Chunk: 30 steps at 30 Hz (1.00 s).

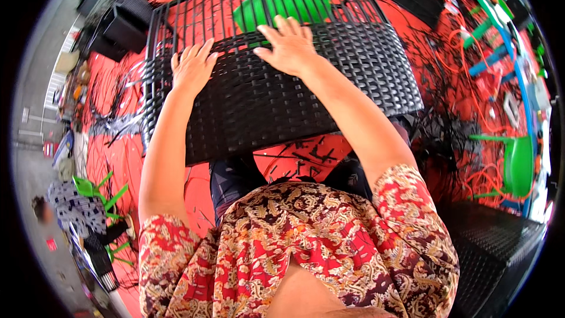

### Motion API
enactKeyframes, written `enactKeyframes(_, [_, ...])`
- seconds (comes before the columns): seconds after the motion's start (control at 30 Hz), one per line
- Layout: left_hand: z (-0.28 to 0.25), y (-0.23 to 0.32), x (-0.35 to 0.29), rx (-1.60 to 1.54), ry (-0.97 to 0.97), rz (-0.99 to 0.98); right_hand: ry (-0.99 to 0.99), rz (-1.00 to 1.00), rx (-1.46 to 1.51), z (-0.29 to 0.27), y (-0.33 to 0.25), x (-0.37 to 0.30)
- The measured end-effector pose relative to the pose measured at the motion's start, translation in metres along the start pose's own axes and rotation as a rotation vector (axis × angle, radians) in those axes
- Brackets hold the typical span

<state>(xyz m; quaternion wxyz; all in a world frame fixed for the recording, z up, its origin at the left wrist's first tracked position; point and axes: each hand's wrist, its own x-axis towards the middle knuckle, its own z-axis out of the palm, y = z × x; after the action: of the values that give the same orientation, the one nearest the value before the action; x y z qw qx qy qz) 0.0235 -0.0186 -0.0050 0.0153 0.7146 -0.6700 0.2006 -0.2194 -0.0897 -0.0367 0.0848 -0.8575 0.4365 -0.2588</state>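
A black frame (154, 32) lies in front of me, its near part covered with woven black wicker (259, 106). Over its far part run bare parallel bars or strips, which the weave does not cover. My left hand (194, 66) rests near the weave's far left edge, its fingers stretched out. To the right of it, my right hand (287, 46) lies on the same far edge with fingers spread. Neither hand holds anything that I can see. Whether a loose strand lies under the fingers I cannot tell. A green seat (288, 3) shows through the bars.
Black strip scraps (315, 153) litter the red floor (115, 168). A tangle of black strands (444, 135) lies right, near a green chair (518, 168). Black woven furniture stands lower right (494, 241) and upper left (120, 29). A person (76, 206) sits at far left.
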Motion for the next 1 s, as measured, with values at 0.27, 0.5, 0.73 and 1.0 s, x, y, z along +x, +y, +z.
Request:
enactKeyframes(0.27, [0.007,-0.006,-0.021,-0.018,-0.026,0.017,-0.075,-0.019,0.027,0.012,0.000,-0.026])
enactKeyframes(0.5, [0.016,-0.111,-0.003,-0.061,-0.217,-0.104,0.009,-0.077,0.052,0.025,-0.037,0.000])
enactKeyframes(0.73, [-0.003,-0.074,-0.041,0.032,-0.088,-0.100,-0.232,-0.086,0.024,0.019,-0.040,0.005])
enactKeyframes(1.0, [0.000,-0.061,-0.039,0.080,-0.080,-0.127,-0.046,0.309,-0.351,-0.038,0.187,-0.025])
